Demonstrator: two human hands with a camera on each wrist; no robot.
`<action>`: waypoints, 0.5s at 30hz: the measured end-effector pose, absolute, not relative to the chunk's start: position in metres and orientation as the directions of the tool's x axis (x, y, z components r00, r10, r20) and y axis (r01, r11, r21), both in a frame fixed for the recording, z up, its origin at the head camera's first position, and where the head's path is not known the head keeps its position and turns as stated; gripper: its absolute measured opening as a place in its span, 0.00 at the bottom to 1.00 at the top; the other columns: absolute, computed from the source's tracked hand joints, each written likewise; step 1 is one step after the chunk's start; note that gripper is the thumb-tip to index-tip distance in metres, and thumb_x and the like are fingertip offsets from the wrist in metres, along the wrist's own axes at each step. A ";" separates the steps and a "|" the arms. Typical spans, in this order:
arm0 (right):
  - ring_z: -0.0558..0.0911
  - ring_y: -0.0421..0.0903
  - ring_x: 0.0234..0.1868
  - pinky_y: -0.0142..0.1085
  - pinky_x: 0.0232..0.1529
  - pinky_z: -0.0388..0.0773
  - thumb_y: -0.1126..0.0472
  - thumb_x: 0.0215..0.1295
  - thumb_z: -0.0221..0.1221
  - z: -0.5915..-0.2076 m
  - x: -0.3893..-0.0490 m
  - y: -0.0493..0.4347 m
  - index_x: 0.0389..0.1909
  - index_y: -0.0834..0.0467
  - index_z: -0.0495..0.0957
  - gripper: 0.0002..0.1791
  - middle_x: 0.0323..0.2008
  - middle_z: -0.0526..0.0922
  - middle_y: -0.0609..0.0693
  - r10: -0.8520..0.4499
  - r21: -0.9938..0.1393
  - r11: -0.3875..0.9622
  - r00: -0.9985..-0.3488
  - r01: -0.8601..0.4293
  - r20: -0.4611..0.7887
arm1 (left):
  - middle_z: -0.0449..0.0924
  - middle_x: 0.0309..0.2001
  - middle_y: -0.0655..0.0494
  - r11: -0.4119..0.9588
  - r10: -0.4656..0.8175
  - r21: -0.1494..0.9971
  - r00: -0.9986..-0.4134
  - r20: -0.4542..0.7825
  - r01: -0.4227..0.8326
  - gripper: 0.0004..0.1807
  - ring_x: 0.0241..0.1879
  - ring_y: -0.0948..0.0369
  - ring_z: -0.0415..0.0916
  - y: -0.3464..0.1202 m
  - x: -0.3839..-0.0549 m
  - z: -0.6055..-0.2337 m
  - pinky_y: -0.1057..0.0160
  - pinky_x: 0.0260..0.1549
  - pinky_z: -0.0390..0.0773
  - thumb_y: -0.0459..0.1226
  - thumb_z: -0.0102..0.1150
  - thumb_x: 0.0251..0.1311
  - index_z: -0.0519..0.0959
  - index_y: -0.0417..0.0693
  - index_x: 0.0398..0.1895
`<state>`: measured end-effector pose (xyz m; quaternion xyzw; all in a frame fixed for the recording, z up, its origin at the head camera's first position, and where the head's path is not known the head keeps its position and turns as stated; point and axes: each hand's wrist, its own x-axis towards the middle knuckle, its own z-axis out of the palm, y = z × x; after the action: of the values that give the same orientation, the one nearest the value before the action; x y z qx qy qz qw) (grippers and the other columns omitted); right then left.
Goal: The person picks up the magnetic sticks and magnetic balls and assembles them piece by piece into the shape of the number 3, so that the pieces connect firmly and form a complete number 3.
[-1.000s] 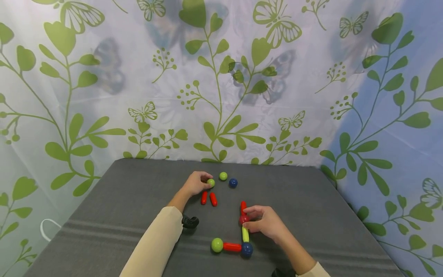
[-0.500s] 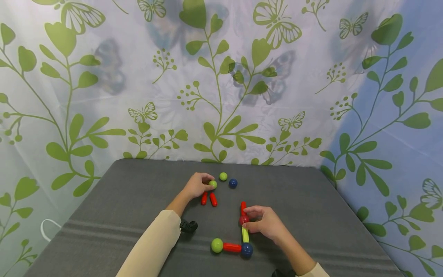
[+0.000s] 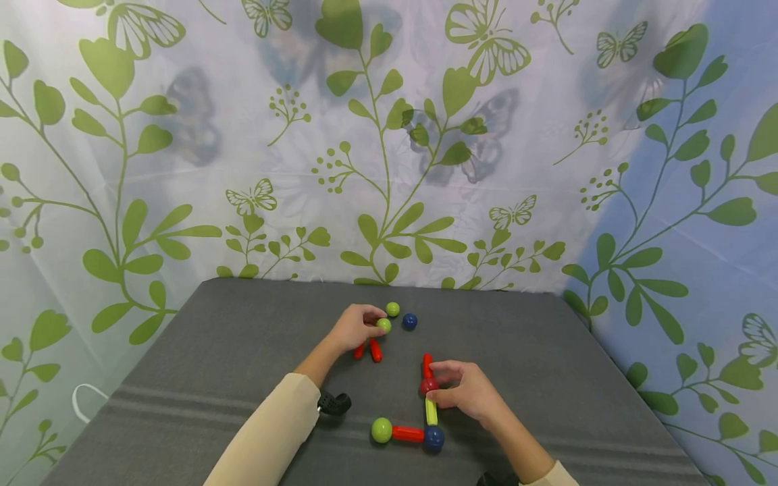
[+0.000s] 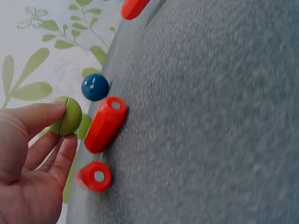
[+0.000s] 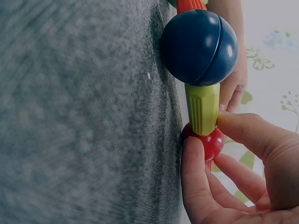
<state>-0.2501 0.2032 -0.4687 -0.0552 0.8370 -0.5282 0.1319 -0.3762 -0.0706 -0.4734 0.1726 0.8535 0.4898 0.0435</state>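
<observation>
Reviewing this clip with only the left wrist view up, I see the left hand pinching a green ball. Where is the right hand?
Observer: The right hand has its thumb and fingertips around a red ball.
Reviewer: Is anything joined to that ball on the side nearer the person?
Observer: Yes, a yellow-green rod links it to a blue ball, not the loose blue one you see.
Reviewer: Does the build end there?
Observer: No, in the head view a red rod runs from that blue ball to another green ball.
</observation>
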 end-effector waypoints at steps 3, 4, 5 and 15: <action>0.88 0.46 0.37 0.40 0.39 0.86 0.63 0.53 0.75 -0.469 -0.250 0.203 0.62 0.64 0.78 0.33 0.47 0.88 0.57 -0.229 -0.899 0.433 -0.958 0.058 -0.172 | 0.87 0.47 0.51 0.451 0.354 0.853 -0.930 0.100 0.263 0.15 0.46 0.59 0.83 -0.066 -0.375 -0.474 0.58 0.49 0.84 0.34 0.72 0.60 0.85 0.45 0.51; 0.88 0.46 0.37 0.40 0.39 0.86 0.63 0.53 0.75 -0.470 -0.250 0.203 0.62 0.64 0.78 0.33 0.47 0.88 0.57 -0.229 -0.900 0.431 -0.958 0.059 -0.173 | 0.87 0.47 0.52 0.450 0.360 0.852 -0.928 0.101 0.268 0.15 0.46 0.59 0.83 -0.065 -0.374 -0.474 0.58 0.49 0.84 0.35 0.72 0.61 0.85 0.45 0.51; 0.88 0.46 0.38 0.40 0.39 0.86 0.64 0.53 0.75 -0.470 -0.251 0.203 0.62 0.64 0.78 0.33 0.47 0.88 0.58 -0.231 -0.902 0.428 -0.958 0.057 -0.171 | 0.87 0.47 0.52 0.450 0.366 0.850 -0.925 0.105 0.274 0.15 0.46 0.59 0.83 -0.063 -0.373 -0.474 0.58 0.49 0.84 0.35 0.72 0.61 0.85 0.45 0.51; 0.87 0.46 0.39 0.40 0.39 0.86 0.62 0.53 0.75 -0.470 -0.252 0.203 0.62 0.64 0.78 0.34 0.48 0.87 0.58 -0.230 -0.901 0.430 -0.959 0.055 -0.168 | 0.87 0.47 0.51 0.413 0.445 0.864 -0.892 0.085 0.288 0.17 0.47 0.59 0.82 -0.042 -0.362 -0.468 0.59 0.46 0.83 0.35 0.71 0.61 0.85 0.44 0.53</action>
<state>-0.2520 0.2035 -0.4701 -0.0526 0.8347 -0.5315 0.1341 -0.3619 -0.0423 -0.4681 0.2190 0.8367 0.4957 0.0788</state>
